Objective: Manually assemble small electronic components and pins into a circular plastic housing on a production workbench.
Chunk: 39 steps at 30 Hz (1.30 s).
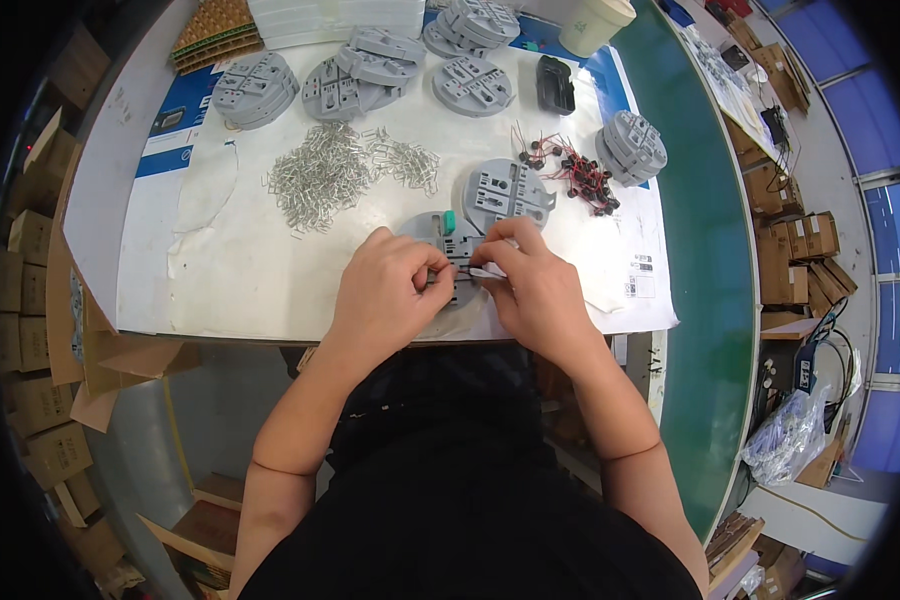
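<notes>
A round grey plastic base (420, 228) lies at the table's front edge, between my two hands. A green block (449, 221) stands on its far part. My left hand (388, 285) is at the base's left side, thumb and forefinger pinched together; whatever is in the pinch is too small to make out. From the right, my right hand (530, 285) grips a thin white tool (487, 271), perhaps tweezers, that points at the middle of the base. My hands hide much of the base. Just beyond it lies another round grey base (508, 192).
Small metal clips (320, 175) form a loose pile at centre left. Black parts with red wires (585, 178) lie to the right. Stacked grey bases (255, 90) line the back, near a black tray (555, 85) and a white tub (597, 25). Another stack (631, 148) sits far right.
</notes>
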Tool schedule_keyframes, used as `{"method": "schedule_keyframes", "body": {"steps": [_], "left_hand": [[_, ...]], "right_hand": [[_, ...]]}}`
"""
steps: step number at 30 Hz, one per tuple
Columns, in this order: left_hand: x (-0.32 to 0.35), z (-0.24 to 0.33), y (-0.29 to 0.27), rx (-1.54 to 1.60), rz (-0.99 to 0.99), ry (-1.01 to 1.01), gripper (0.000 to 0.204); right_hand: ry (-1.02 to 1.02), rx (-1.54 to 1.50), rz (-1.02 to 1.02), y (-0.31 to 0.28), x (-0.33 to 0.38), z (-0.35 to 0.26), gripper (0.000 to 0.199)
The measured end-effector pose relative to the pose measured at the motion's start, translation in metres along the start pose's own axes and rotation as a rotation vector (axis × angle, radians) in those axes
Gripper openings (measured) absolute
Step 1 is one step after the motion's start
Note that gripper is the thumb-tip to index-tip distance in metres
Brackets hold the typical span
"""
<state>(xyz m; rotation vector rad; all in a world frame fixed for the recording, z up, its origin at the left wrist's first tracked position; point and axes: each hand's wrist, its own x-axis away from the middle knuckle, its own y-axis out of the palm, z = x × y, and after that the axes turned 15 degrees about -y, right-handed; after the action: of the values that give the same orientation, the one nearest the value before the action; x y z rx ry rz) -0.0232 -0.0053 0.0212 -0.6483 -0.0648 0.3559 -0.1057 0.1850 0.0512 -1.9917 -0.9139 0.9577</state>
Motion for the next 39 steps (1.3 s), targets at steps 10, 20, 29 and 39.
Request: {"method": "schedule_keyframes", "body": {"steps": [10, 20, 29, 39], "left_hand": [[0.006, -0.006, 0.003, 0.170, 0.093, -0.007, 0.066], [-0.008, -0.016, 0.003, -0.093, -0.001, 0.118, 0.097], [-0.007, -0.013, 0.002, -0.086, -0.003, 0.095, 0.100], [0.000, 0.011, 0.004, -0.218, 0.058, 0.048, 0.095]], "right_hand": [[-0.037, 0.195, -0.132, -0.002, -0.009, 0.002, 0.010], [-0.191, -0.097, -0.051, -0.015, -0.028, 0.025, 0.027], [-0.002, -1.117, 0.548, 0.030, -0.038, 0.005, 0.063], [0.248, -1.171, 0.434, 0.016, -0.044, -0.011, 0.051]]}}
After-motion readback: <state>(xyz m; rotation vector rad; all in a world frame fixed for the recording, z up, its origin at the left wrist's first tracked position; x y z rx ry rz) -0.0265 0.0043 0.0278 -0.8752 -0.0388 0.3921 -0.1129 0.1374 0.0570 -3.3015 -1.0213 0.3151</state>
